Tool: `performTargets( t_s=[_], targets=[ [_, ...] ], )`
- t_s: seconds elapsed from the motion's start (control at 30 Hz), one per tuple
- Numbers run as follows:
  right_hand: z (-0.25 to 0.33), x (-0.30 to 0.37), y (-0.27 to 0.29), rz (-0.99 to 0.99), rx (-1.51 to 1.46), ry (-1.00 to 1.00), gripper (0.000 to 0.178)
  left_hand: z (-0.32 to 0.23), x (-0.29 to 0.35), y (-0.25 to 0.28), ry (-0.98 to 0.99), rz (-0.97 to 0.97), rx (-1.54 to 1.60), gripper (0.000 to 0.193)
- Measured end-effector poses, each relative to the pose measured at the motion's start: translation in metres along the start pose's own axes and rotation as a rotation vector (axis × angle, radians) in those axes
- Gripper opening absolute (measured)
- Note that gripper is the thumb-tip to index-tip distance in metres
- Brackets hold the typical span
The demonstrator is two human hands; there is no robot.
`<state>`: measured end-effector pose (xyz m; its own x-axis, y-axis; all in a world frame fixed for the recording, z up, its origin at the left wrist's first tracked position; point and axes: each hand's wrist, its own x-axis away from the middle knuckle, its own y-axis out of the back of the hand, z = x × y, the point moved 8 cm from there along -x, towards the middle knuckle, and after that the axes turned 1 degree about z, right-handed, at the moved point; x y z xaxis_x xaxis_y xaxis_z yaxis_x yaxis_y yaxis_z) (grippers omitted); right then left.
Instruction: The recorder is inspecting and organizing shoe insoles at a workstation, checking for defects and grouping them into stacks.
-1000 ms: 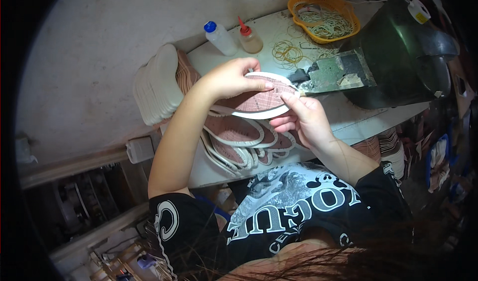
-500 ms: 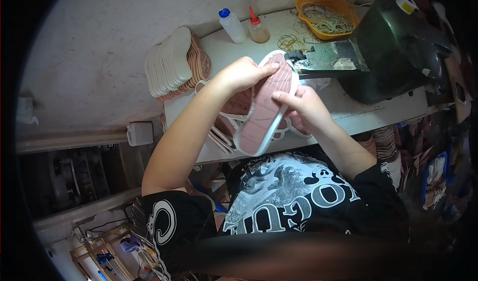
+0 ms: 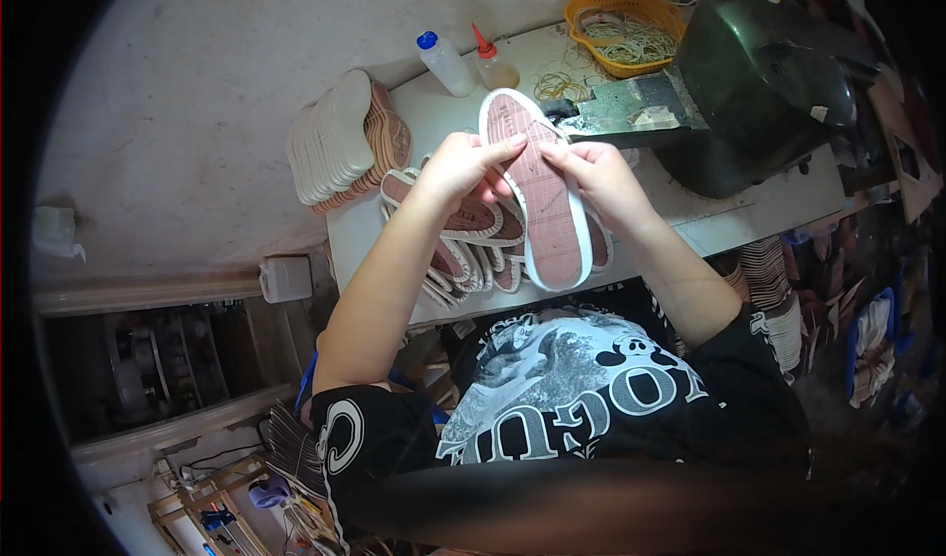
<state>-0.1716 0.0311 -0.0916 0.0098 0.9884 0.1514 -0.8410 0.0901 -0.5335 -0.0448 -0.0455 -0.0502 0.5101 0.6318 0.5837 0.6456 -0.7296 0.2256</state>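
Head view: left hand (image 3: pixel 459 174) and right hand (image 3: pixel 609 184) pinch the pink insole (image 3: pixel 552 223) closely under both thumbs, above the piled insoles (image 3: pixel 473 223); careless turning could snag it on the green machine (image 3: pixel 749 88) alongside.

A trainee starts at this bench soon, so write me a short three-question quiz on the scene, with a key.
1. True or false: the left hand and the right hand both grip the pink, white-edged sole.

2. Which colour tops the bottle that stands nearer the orange basket?
A) blue
B) red
C) green

3. Fill in the blank: in the picture, the stack of white sole-shaped pieces stands to the ____ of the held sole.

Key: 1 true; 2 B; 3 left
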Motion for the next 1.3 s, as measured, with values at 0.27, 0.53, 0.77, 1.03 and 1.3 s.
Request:
performTargets(
  t_s=[0.27,0.53,0.77,1.03,1.3],
  targets=[
    [-0.035,0.080,-0.017,0.168,0.149,-0.358,0.026,-0.004,-0.010,0.013,-0.108,-0.112,0.071,0.045],
    [-0.027,0.065,-0.025,-0.046,-0.041,-0.159,0.021,-0.010,-0.034,0.030,-0.033,-0.116,0.080,0.046],
    [-0.017,0.038,-0.028,-0.161,-0.167,-0.151,0.020,-0.012,-0.085,0.065,0.014,-0.071,-0.358,0.067],
    [-0.001,0.015,-0.027,-0.197,-0.208,-0.128,0.025,-0.100,-0.081,0.028,-0.882,0.099,-0.770,0.064],
    [-0.001,0.006,-0.023,-0.250,-0.235,-0.184,0.033,-0.103,-0.081,-0.003,-0.595,0.609,-1.014,0.044]
  ],
)
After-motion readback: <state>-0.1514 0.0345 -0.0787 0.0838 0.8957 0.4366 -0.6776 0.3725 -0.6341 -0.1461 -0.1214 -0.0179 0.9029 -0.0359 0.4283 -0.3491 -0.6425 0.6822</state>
